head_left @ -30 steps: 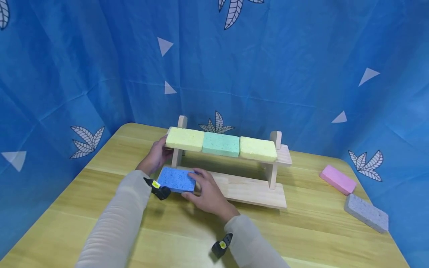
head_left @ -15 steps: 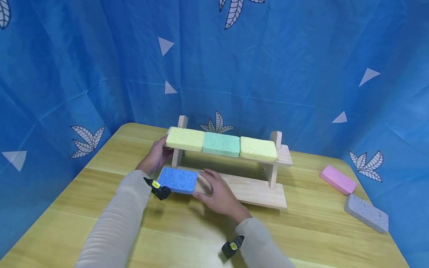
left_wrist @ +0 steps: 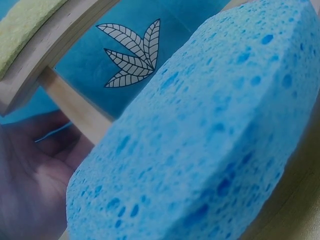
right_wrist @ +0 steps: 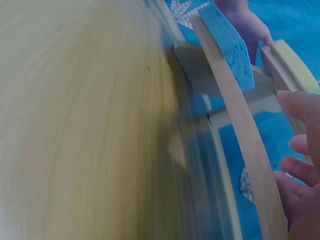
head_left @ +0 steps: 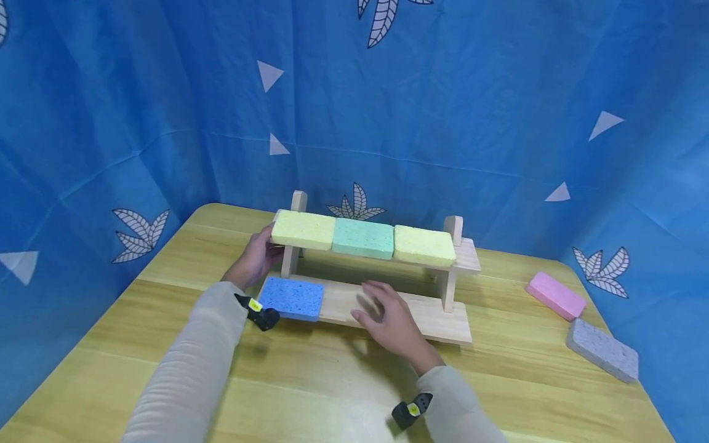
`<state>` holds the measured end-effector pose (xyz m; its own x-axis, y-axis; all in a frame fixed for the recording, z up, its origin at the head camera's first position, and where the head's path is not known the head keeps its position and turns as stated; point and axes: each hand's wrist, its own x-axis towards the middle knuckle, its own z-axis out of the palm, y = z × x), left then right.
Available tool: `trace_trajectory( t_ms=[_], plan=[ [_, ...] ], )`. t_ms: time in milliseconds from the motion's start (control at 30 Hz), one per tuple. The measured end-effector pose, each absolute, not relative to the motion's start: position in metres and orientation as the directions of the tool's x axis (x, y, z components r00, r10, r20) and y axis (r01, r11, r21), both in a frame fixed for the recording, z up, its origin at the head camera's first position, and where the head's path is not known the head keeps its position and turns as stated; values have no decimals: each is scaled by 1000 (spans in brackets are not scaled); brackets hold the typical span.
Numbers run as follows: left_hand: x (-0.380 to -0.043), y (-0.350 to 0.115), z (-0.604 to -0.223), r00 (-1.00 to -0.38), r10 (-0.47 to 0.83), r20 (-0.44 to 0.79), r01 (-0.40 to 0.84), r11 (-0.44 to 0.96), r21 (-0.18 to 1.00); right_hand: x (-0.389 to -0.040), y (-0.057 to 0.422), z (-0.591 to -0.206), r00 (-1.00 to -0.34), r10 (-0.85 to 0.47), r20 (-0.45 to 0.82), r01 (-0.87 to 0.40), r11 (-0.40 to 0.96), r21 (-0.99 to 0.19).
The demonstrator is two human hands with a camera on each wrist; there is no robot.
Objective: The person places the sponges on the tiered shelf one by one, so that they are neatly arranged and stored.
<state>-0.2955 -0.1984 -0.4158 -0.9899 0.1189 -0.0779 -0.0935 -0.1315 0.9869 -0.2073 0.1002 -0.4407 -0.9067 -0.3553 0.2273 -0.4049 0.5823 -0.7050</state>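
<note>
"Which step is in hand?"
"Loading sponges onto the rack (head_left: pixel 447 289), in my judgement. The blue sponge (head_left: pixel 291 298) lies on the lower shelf (head_left: pixel 343 298), at nine o'clock from the right hand (head_left: pixel 390 320); that hand holds nothing, thumb and fingers apart."
"And the left hand (head_left: pixel 255 258)?"
"At the left end of the upper shelf (head_left: pixel 468 255). Its fingers are partly hidden; I cannot tell whether they grip."
"Next move?"
"Probably calls for reaching toward three o'clock, where the pink sponge (head_left: pixel 556 296) and grey sponge (head_left: pixel 602 349) lie on the counter (head_left: pixel 321 394)."
</note>
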Motion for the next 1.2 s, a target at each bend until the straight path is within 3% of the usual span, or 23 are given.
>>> trace_trajectory(
  t_ms=[367,1200],
  plan=[
    [-292,-198,-415,-988,117,-105,-120,-127,985,-207,145,-444,-937,-221,271,-349,586,-732],
    [-294,-199,-416,-987,124,-105,-120,-127,985,-196,248,-447,-918,18,396,-274,694,-666]
  ],
)
